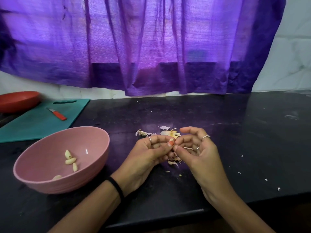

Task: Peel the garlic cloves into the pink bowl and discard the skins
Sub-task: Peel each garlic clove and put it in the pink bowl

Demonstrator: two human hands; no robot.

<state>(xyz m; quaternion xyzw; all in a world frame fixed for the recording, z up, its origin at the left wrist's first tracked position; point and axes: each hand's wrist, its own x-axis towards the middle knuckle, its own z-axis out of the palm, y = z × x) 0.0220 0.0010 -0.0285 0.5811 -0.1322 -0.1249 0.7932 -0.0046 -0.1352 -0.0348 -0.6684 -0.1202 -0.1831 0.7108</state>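
The pink bowl [94, 148] stands at the left on the black counter, with several peeled garlic cloves [70, 160] inside. My left hand [148, 153] and my right hand [196, 148] meet just right of the bowl, above the counter. Their fingertips pinch a small garlic clove [171, 140], mostly hidden between them. Loose papery skins [174, 161] hang and lie under my hands. A garlic remnant with more skins [168, 132] lies just beyond my fingers.
A teal cutting board [33, 125] with a red-handled knife [57, 114] lies at the back left, and a red dish [16, 100] sits behind it. A purple curtain [151, 47] hangs over the back wall. Small skin flakes [278, 188] dot the counter at the right.
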